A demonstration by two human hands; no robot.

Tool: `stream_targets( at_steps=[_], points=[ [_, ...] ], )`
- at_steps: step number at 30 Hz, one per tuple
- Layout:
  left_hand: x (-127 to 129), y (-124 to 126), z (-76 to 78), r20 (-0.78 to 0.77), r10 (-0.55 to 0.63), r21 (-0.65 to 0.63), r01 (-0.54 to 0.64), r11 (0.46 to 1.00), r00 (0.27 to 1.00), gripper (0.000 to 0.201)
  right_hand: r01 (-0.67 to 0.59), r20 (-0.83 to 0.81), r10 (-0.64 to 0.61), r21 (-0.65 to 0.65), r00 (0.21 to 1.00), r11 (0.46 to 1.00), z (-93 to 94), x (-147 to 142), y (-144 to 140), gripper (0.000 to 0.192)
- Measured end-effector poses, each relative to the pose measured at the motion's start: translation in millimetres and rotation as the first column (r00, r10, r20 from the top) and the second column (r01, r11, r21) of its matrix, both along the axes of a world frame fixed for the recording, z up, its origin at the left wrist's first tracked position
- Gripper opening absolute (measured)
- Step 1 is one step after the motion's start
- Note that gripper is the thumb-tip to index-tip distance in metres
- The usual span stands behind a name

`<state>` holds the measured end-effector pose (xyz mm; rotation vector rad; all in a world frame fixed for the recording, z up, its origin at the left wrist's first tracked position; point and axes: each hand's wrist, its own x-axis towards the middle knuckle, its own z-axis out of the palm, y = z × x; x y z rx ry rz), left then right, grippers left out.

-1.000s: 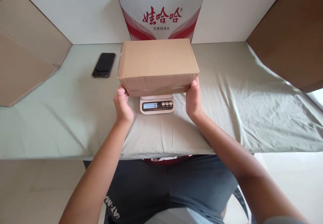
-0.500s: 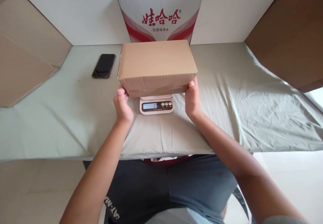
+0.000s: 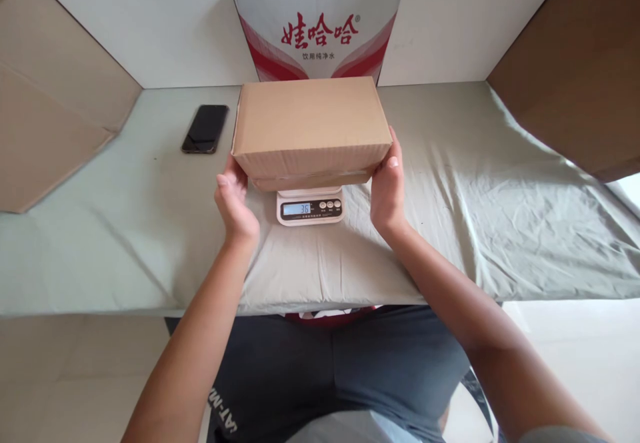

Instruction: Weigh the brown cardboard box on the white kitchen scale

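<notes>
- White walls close in a table (image 3: 100, 250) covered with a pale green cloth (image 3: 500, 216), and a white carton with red lettering (image 3: 318, 26) stands against the back wall.
- Far left, a flat sheet of brown cardboard (image 3: 45, 116) leans over the table edge.
- Next, a black phone (image 3: 205, 128) lies face up on the cloth, well apart from the hands.
- Left hand (image 3: 233, 200): fingers loosely spread, pressed against the left end of the brown box (image 3: 310, 123).
- That box sits level on a small white kitchen scale (image 3: 310, 207), whose display shows digits.
- Right hand (image 3: 387, 186): open, palm flat against the box's right end, fingers reaching up its side.
- Far right, another brown cardboard panel (image 3: 575, 63) stands over the cloth.
</notes>
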<state>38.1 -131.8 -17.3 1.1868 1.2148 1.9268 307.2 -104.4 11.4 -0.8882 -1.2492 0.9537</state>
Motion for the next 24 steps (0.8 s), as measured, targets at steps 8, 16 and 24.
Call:
stream_targets(
  at_steps=[8,16,24],
  points=[
    [-15.4,11.5,-12.0,0.061,0.003,0.002,-0.003,1.000,0.998,0.084,0.019,-0.046,-0.021,-0.044,0.999,0.999,-3.3,3.2,7.3,0.081],
    [-17.0,21.7,-9.3,0.116,0.047,-0.083,-0.037,0.996,0.992,0.095,0.043,-0.066,-0.046,-0.048,0.997,0.998,-20.9,9.0,22.2,0.085],
    [-15.1,28.6,-10.0,0.070,0.048,-0.121,-0.040,0.992,0.996,0.108,0.042,-0.205,-0.080,-0.185,0.976,0.982,-28.2,11.2,37.1,0.078]
  ],
)
